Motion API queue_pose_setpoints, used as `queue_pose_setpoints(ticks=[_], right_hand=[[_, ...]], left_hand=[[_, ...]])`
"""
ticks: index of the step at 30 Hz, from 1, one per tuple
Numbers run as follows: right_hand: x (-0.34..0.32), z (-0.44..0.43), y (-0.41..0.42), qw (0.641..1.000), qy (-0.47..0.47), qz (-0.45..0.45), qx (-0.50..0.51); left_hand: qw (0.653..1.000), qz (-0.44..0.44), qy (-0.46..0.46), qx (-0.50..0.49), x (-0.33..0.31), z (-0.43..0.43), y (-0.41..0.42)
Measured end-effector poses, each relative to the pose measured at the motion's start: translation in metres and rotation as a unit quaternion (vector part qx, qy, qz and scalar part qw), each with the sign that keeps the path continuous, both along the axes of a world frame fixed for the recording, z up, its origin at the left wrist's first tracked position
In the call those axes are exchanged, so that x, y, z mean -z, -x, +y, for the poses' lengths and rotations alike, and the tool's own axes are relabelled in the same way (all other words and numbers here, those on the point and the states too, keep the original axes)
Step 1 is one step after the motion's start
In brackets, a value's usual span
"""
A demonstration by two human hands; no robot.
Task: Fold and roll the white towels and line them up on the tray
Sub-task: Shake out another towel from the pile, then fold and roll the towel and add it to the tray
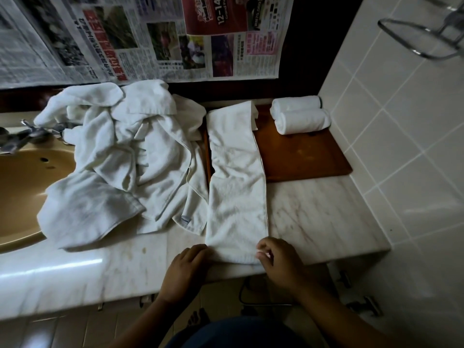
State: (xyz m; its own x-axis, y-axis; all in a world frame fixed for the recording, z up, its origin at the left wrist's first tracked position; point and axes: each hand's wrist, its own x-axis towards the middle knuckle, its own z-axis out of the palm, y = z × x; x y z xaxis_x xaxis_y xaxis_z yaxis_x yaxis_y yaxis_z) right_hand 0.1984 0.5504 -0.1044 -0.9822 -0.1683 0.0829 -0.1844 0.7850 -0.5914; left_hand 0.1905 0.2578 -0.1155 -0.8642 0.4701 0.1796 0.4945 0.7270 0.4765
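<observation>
A white towel folded into a long strip (237, 182) runs from the wooden tray (303, 154) down to the counter's front edge. My left hand (187, 268) grips the strip's near left corner. My right hand (278, 262) pinches its near right corner. Two rolled white towels (300, 114) lie side by side at the far right end of the tray. A heap of loose white towels (120, 151) is piled left of the strip, partly over the sink.
A tan sink (22, 187) with a metal tap (22, 135) sits at the left. Newspaper (140, 38) covers the back wall. White tiled wall (401, 121) rises at the right, with a metal ring holder (424, 38) on it. Marble counter (324, 214) lies bare right of the strip.
</observation>
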Motion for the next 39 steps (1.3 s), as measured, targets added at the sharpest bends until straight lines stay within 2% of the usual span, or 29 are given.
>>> queue_pose_setpoints(ticks=[3,6,8,12,22,27,32,36,39], right_hand=[[0.002,-0.006,0.003,0.999,0.009,0.020,0.043],[0.006,-0.009,-0.007,0.991,-0.074,0.110,0.007],[0.013,-0.010,-0.015,0.984,-0.112,0.139,-0.019],[0.019,-0.004,-0.025,0.979,-0.110,0.166,-0.048],[0.008,-0.005,-0.018,0.983,-0.126,0.121,-0.061],[-0.002,-0.011,-0.007,0.996,-0.061,0.067,0.012],[-0.002,-0.009,0.007,0.999,-0.046,0.000,-0.016],[0.004,-0.012,0.011,0.997,-0.076,-0.011,0.014],[0.002,-0.013,0.013,0.994,-0.101,0.043,0.019]], left_hand=[[1.000,0.005,0.015,-0.010,-0.002,0.002,0.002],[0.999,0.019,0.032,-0.004,-0.008,0.005,0.003],[0.999,0.009,0.044,-0.003,-0.013,0.006,0.004],[0.998,-0.049,0.043,-0.018,-0.017,0.006,0.003],[0.995,-0.094,0.009,-0.036,-0.017,0.008,0.007],[0.993,-0.107,-0.001,-0.058,-0.021,0.011,0.008],[0.979,-0.163,-0.025,-0.124,-0.029,0.018,0.012],[0.959,-0.220,-0.043,-0.176,-0.040,0.026,0.025],[0.939,-0.259,-0.063,-0.216,-0.046,0.029,0.033]])
